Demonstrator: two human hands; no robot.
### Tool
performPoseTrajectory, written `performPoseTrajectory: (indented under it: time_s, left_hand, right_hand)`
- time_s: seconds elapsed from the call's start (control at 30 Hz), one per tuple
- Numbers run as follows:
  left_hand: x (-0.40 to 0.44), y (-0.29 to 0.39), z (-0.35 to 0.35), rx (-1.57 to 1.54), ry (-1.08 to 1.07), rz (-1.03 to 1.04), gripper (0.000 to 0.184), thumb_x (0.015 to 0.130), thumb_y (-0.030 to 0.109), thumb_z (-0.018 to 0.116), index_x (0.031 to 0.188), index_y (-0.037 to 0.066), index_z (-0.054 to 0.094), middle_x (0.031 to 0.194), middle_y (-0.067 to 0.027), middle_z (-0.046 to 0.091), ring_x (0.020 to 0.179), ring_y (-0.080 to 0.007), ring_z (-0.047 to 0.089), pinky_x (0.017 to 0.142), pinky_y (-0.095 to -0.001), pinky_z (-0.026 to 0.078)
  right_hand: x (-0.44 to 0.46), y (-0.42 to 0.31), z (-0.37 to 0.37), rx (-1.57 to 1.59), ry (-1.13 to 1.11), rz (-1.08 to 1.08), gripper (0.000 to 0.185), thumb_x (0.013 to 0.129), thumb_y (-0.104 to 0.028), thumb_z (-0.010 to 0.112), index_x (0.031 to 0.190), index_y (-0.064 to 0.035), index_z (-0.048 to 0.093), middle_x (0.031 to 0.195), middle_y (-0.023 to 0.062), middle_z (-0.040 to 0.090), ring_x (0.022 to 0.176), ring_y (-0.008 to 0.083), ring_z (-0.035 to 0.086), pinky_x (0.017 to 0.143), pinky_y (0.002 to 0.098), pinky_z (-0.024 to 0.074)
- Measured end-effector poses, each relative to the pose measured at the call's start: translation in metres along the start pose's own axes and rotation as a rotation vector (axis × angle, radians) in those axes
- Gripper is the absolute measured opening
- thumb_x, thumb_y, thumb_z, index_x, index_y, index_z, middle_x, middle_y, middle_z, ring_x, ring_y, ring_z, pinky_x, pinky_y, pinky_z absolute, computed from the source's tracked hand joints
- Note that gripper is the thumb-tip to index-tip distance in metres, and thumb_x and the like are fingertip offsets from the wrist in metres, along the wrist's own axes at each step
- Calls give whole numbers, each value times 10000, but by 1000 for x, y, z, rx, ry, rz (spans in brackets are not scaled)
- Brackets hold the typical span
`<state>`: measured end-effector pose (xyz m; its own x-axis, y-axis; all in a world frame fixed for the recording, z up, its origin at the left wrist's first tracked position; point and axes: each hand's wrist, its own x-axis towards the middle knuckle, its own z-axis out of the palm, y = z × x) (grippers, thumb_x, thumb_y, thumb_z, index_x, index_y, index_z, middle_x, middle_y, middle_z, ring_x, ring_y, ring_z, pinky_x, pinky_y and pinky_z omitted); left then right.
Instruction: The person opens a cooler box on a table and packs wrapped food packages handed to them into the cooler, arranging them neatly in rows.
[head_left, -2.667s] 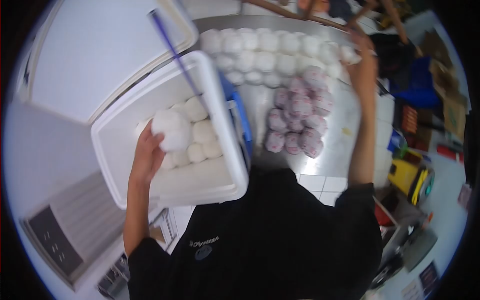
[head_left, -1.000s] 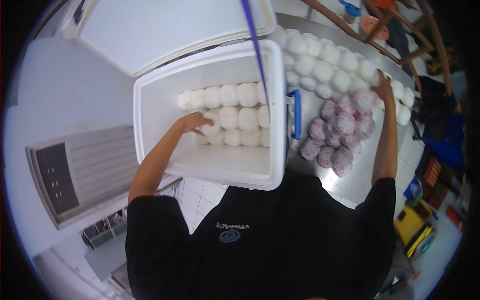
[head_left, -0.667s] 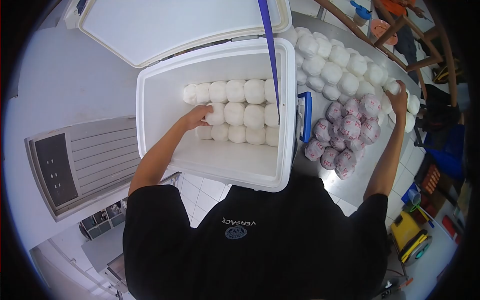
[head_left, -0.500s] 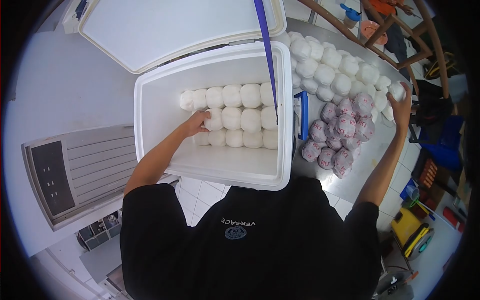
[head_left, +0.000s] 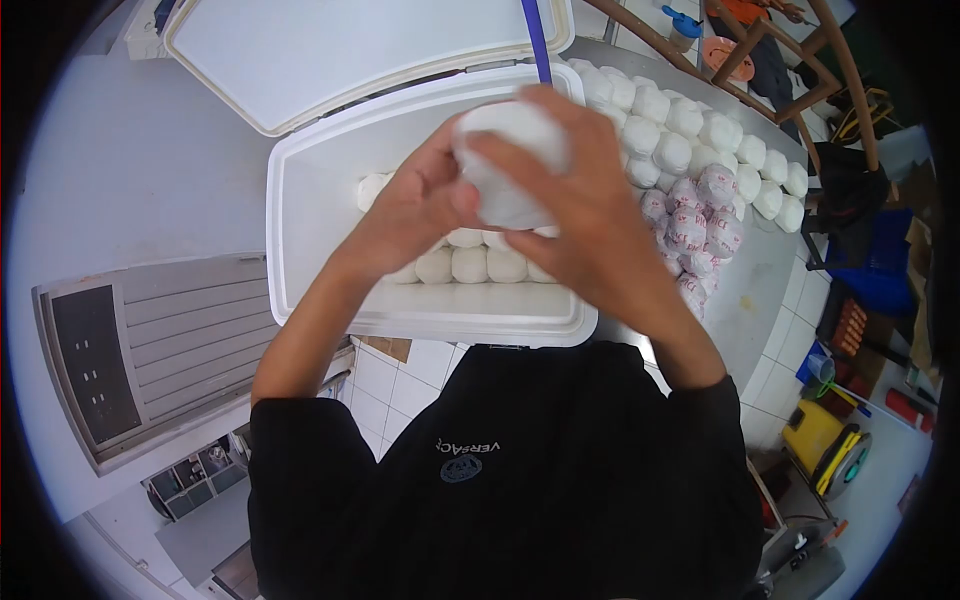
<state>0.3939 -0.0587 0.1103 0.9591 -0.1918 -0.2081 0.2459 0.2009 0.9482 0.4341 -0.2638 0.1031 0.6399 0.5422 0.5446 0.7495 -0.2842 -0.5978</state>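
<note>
Over the white cooler box [head_left: 430, 325], my left hand [head_left: 425, 200] and my right hand [head_left: 575, 190] are both closed round white wrapped balls [head_left: 512, 150]. The balls are blurred by motion, and how many there are I cannot tell. Beneath my hands, rows of white balls [head_left: 470, 265] lie inside the box, partly hidden by my hands and forearms. To the right, more white balls [head_left: 685, 117] stand in rows on the metal table [head_left: 755, 290]. A pile of balls in red-printed wrapping [head_left: 690, 228] lies beside them, partly behind my right forearm.
The cooler's open lid [head_left: 350, 60] is at the back left. A purple strap [head_left: 536, 40] hangs over the box's rear edge. Wooden chair frames [head_left: 780, 60] and part of another person [head_left: 745, 12] are beyond the table. A yellow machine [head_left: 815, 440] stands at the right.
My left hand has risen from the rows in the box. My right hand has come left from the table's far end with a white ball, and both hands now meet above the box.
</note>
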Motion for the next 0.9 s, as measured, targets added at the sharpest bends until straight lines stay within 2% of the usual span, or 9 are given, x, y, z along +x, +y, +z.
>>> performPoseTrajectory:
  time_s: [0.1,0.17,0.2,0.27,0.33,0.43,0.57,0.73,0.9]
  left_hand:
    - [-3,10,2,442,11,106,583,883,317,697,1331,18,474,1244,-127,581,1083,-190,587,916,-301,488]
    - [0,-12,-19,188,73,-216,564,858,243,727,1310,13,481,1196,-114,610,1077,-182,596,917,-301,488]
    - [-2,-22,-20,285,134,-331,553,853,239,728,1294,4,491,1152,-107,635,1054,-188,612,906,-307,490]
    - [1,-60,-26,670,153,-674,607,838,339,731,1288,-1,503,1233,-144,590,1102,-185,597,909,-320,492]
    - [6,-107,-33,211,-40,-825,714,826,379,739,1315,-54,452,1286,-140,544,1177,-198,551,983,-329,461]
    - [28,-166,-38,131,-85,-1056,701,845,417,708,1312,-38,453,1290,-111,543,1200,-196,534,998,-337,462]
    - [51,-220,-37,235,-165,-1138,662,851,394,716,1326,4,472,1281,-101,541,1154,-207,539,941,-382,470]
    - [28,-292,-56,-220,-63,-769,603,910,175,659,1403,12,354,1319,-121,510,1190,-231,537,989,-408,478]
    - [39,-239,-40,100,-222,-769,546,912,126,628,1386,37,372,1297,-122,530,1170,-240,557,971,-386,497]
  right_hand:
    - [6,-4,11,-23,-43,-38,727,673,-109,787,1339,-193,507,1413,166,387,1277,369,424,1052,446,377]
    - [-5,14,-10,358,-118,112,710,738,-149,763,1384,-186,471,1431,170,394,1285,356,425,1059,441,377]
    - [-13,27,-22,248,-57,193,689,761,-107,762,1388,-105,475,1432,109,448,1291,275,454,1014,443,420]
    - [-33,62,-41,216,110,372,624,796,-91,731,1371,-81,489,1406,101,481,1268,251,482,993,410,440]
    - [-56,95,-57,164,262,521,531,830,-152,722,1321,-74,536,1330,104,543,1185,244,543,929,370,481]
    - [-86,115,-79,151,330,597,448,887,-153,676,1303,-54,543,1311,127,548,1173,239,550,911,364,494]
    - [-126,133,-98,116,432,747,404,920,-164,649,1291,-39,548,1288,120,562,1158,225,558,900,334,495]
    - [-175,185,-120,-1,502,875,384,923,-181,645,1263,-25,560,1225,120,606,1095,205,588,865,318,490]
    - [-246,337,-140,-241,471,1041,398,890,-246,647,1221,-32,591,1077,140,663,971,245,648,825,340,500]
